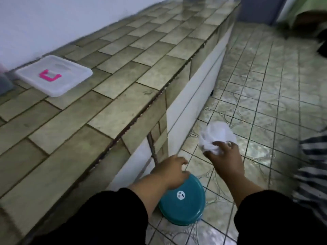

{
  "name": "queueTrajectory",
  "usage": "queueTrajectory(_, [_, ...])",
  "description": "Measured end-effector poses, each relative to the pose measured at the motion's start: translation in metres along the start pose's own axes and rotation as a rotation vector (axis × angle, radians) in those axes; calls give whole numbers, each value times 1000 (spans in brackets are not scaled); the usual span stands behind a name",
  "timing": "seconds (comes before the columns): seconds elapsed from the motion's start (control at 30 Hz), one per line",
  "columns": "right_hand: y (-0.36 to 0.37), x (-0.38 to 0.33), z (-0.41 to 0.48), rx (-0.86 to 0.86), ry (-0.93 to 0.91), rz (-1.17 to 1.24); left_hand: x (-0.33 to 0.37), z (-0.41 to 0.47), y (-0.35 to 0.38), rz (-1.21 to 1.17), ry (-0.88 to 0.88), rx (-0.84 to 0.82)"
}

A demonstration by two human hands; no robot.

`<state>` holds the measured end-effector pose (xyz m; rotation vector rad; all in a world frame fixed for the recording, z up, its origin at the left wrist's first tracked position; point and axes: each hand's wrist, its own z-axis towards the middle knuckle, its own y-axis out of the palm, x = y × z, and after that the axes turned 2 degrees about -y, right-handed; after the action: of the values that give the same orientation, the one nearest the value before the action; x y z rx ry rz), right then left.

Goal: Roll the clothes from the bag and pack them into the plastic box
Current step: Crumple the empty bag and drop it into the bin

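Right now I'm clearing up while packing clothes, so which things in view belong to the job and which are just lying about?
Job: white bundle gripped by the right hand; clear lid with pink handle on the counter; possibly the striped fabric.
Lying about: teal round object on the floor, left hand resting on it.

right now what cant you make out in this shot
White cloth, head view: motion blur hides what garment it is.
Striped fabric: blurred, cut by the right edge.
Grey object: cut by the left edge; unidentifiable.
Left hand: its back hides whether the fingers grip the teal round object.
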<state>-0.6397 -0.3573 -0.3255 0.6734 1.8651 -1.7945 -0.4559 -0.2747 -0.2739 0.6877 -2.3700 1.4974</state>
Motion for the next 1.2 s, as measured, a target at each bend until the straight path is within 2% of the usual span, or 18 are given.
queueTrajectory(0.1, [50,68,-13,-86,61,-7,-34,47,73,66,-142,-177])
queueTrajectory(0.2, [99,126,-22,-147,124,8,-71,94,137,182,-234,-272])
queueTrajectory(0.33, [153,183,-21,-193,166,17,-100,163,202,220,-240,-266])
queueTrajectory(0.47, [193,223,-10,-185,162,52,-104,234,239,249,-139,-191])
queueTrajectory(0.63, [221,250,2,-175,177,57,-115,272,271,280,-44,-187])
queueTrajectory(0.77, [228,256,7,-144,222,114,-135,268,277,294,30,-84])
queueTrajectory(0.87, [230,258,9,-111,253,148,-144,277,273,267,39,-133])
queueTrajectory(1.2, [229,266,27,-36,306,227,-156,284,257,278,72,-147])
